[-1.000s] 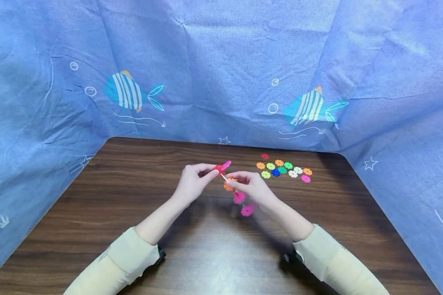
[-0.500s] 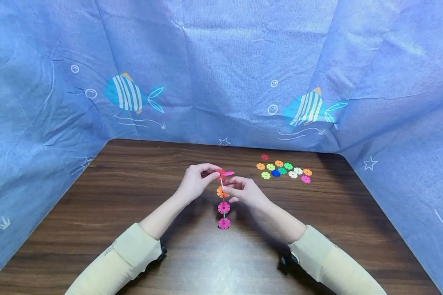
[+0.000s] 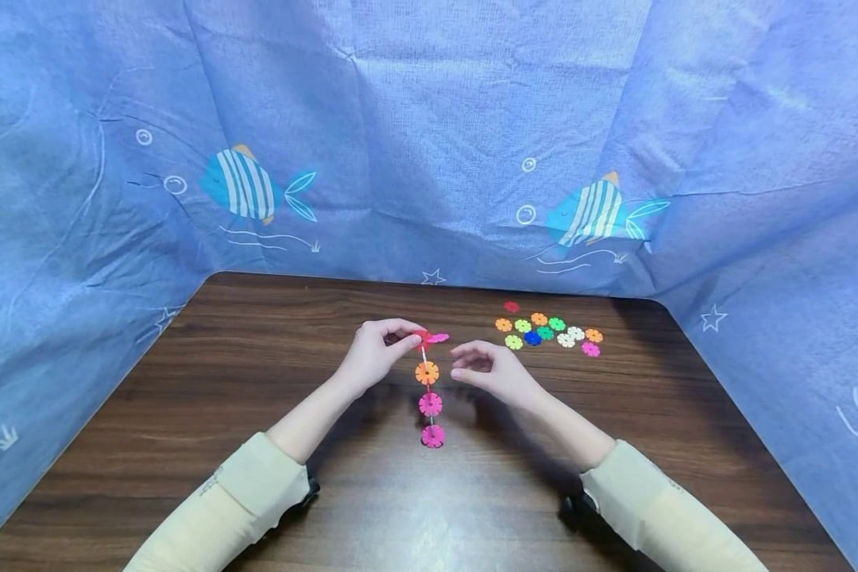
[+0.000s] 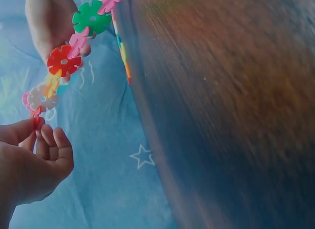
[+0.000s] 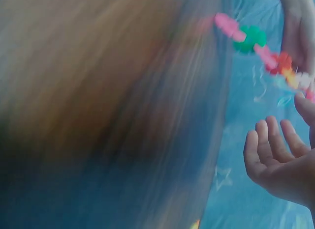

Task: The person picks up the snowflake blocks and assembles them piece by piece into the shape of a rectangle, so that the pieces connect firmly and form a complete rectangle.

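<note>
Pink, green, red, orange and white are mingled along a chain of flower-shaped discs [image 3: 430, 400], which is hung from the person's left hand [image 3: 373, 357] over the middle of the tabletop [image 3: 257, 357]. Neighbouring discs are set crosswise, some seen face-on and others edge-on, presumably because each is joined to the next through its notches. Whether the tabletop is touched by the lowest pink disc [image 3: 433, 436] cannot be told. At the upper end, a red disc [image 3: 425, 338] is pinched between the left thumb and fingers, with an edge-on pink disc [image 3: 438, 338] joined to its side. By this grip at the top, it seems, the rest can be let hang straight and in full view. Nothing is held by the right hand [image 3: 499, 375]: its fingers are loosely bent, near the chain but apart from it, perhaps so that room is given for it to dangle. Farther off, beyond the right hand, loose discs [image 3: 532, 338] of many colours are scattered, probably placed there to be reachable without crowding the hands. Behind everything, a blue fish-printed cloth [image 3: 429, 119] is hung, likely as a backdrop.
</note>
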Available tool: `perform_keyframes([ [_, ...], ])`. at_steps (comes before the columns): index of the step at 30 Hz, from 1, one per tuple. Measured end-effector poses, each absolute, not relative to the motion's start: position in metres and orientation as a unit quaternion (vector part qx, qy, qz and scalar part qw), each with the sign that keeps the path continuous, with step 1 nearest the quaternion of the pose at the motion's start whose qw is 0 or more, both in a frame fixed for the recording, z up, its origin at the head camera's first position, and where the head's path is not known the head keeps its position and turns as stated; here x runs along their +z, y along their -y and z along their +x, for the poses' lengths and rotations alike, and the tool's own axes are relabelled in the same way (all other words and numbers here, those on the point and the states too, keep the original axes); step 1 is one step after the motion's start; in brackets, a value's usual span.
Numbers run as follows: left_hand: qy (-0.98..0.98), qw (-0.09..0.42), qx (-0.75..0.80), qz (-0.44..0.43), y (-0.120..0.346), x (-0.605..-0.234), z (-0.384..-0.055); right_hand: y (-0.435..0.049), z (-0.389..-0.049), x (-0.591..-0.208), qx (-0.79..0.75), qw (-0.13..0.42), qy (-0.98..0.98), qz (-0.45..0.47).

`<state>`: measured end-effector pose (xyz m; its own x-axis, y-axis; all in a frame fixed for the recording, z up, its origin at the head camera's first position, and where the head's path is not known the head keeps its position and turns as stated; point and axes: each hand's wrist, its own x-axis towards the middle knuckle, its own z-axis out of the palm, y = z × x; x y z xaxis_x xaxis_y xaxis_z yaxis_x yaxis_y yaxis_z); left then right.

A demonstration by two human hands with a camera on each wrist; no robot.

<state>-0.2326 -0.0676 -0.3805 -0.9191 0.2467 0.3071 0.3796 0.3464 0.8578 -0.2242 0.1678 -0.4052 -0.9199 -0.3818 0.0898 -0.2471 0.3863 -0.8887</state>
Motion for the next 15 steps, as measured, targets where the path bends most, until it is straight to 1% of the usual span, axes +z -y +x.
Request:
perform_keyframes([
  [1,0.815,0.055,-0.546,-0.187,0.068,-0.38,-0.233,-0.173,-0.226,-0.406,-0.501,0.049,-0.841,-0.198],
  [4,0.802,0.038,-0.57,-0.176,0.07,-0.38,-0.232,-0.189,-0.232,-0.408,-0.468,0.023,-0.858,-0.211],
  [11,0.792,0.033,-0.584,-0.173,0.072,-0.379,-0.232,-0.223,-0.247,-0.407,-0.416,-0.008,-0.883,-0.217],
  [15,0.79,0.016,-0.591,-0.164,0.071,-0.38,-0.234,-0.239,-0.261,-0.408,-0.393,-0.019,-0.893,-0.217],
])
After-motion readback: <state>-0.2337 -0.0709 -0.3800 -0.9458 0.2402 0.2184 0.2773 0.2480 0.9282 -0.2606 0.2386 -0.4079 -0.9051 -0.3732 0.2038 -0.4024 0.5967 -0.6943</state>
